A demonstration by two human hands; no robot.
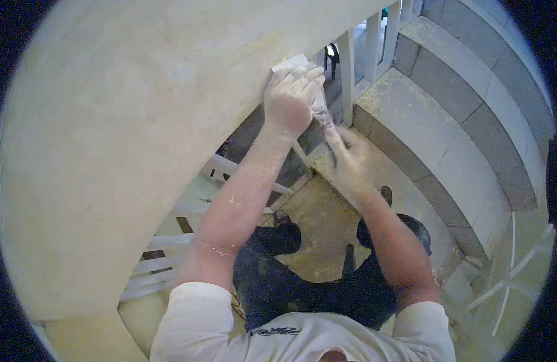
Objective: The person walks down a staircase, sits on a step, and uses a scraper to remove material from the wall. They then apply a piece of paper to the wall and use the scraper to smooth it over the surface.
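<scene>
- White block point(292, 61) lies under the fingers point(304, 76) of the left hand point(289, 102). They lie close together over its face and press it flat against the plaster. Only its upper edge and one corner show beyond the fingertips.
- Its long axis seems to run from lower left to upper right in the view, along the lower edge of the curved wall point(127, 139). The bare corner points up and to the right, toward the balusters. Most of the block is hidden by the hand, so its full length cannot be told.
- The block sits high in the middle of the view, right at the wall's rim, where the plaster ends and the stairwell opens.
- The right hand point(353, 158) is just below and to the right, curled shut around a thin tool point(324, 120). The tool's pale end slants up and to the left, nearly reaching the left wrist; I cannot tell what kind of tool it is.
- Both hands and forearms are dusted with white powder.
- White balusters point(346, 66) stand just right of the block, and more lie slanted below the left forearm.
- Grey stone steps point(447, 139) curve away to the right.
- Below the arms are dark trousers point(302, 283) and a dark shoe point(284, 232) on a dusty landing point(324, 223), with a white shirt point(290, 338) at the bottom edge.
</scene>
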